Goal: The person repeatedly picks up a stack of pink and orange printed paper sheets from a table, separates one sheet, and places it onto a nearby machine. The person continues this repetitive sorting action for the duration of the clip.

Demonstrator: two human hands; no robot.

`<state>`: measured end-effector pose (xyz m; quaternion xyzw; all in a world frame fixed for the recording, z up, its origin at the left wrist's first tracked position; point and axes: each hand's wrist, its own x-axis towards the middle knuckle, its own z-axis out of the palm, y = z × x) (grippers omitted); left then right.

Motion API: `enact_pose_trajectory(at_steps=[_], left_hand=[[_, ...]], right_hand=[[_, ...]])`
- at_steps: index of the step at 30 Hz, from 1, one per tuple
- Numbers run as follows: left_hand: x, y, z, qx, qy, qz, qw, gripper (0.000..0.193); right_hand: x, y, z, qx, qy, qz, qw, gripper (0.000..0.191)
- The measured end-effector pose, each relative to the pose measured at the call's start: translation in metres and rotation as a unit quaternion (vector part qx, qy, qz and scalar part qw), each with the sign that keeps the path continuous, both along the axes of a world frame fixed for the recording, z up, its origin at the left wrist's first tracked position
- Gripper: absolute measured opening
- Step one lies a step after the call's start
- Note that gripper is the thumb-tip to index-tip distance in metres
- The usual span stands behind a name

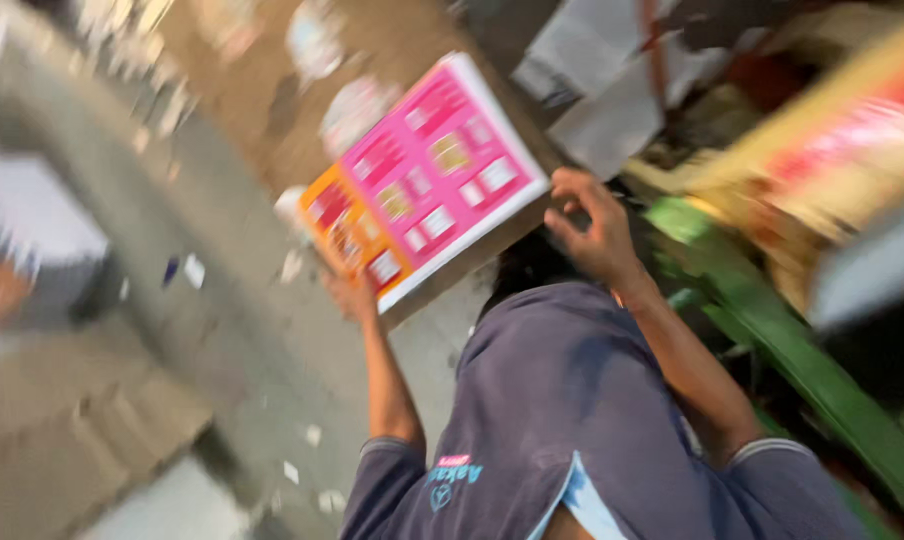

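Carton (pixel 427 180), pink/orange, gripped at opp. edges by co-worker's hands (pixel 597 228); keep it level w/ firm hold. Wearer's own hands: not in view.

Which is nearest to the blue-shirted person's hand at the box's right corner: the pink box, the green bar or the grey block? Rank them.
1. Pink box: touching the hand, on its left.
2. Green bar: close by, to the right.
3. Grey block: far left edge.

Pink and orange printed box (pixel 422 180), navy blue shirt (pixel 572 420) with light-blue lining, green frame (pixel 792 350), grey floor (pixel 232 270)
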<state>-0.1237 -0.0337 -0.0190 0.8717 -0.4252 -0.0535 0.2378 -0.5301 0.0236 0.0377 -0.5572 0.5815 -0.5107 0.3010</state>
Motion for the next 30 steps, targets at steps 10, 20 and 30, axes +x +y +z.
enact_pose_trajectory(at_steps=[10,20,30], left_hand=[[-0.265,0.003,0.023,0.184,0.489,-0.45,0.724,0.056],[-0.209,-0.053,0.034,-0.108,0.571,-0.304,0.755,0.027],[0.026,-0.008,0.034,-0.155,0.329,-0.032,0.931,0.051]], right_hand=[[-0.274,0.016,-0.011,0.149,0.291,-0.39,0.861,0.081],[-0.061,0.069,-0.03,0.214,-0.539,-0.165,0.798,0.058],[0.038,-0.083,-0.071,0.075,-0.183,-0.088,0.976,0.026]])
